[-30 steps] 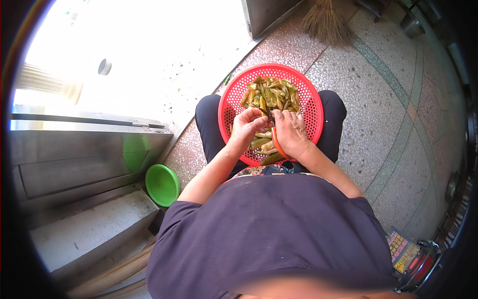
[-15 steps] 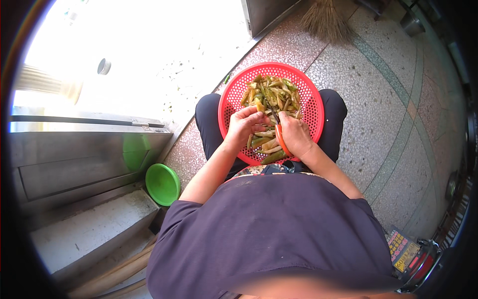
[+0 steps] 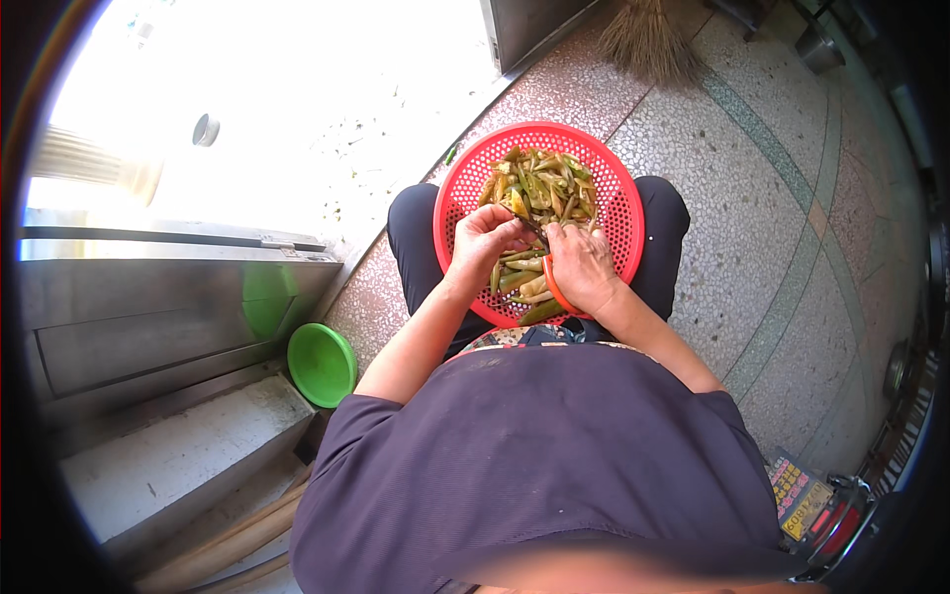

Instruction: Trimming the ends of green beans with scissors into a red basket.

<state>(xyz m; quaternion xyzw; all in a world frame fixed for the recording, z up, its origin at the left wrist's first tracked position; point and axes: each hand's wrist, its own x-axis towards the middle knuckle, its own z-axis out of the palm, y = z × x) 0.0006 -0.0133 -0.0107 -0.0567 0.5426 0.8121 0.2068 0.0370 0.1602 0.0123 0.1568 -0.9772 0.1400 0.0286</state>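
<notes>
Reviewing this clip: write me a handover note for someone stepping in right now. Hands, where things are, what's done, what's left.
Left hand: closed on a green vegetable piece over the red basket on the lap.
Right hand: gripping an orange-handled tool, meeting the left hand over the basket.
Things: cut green vegetable pieces piled in the basket's far half, a few under the hands. Green bowl on the floor at left.
Done: cannot tell how many pieces are finished.
Left: the piece in hand.

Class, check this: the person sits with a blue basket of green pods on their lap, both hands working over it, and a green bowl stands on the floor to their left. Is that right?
Not quite: the head view shows the basket is red, not blue. The rest holds: it rests on the lap with green pods in it, the left hand and right hand work over it, and a green bowl stands on the floor to the left.
</notes>
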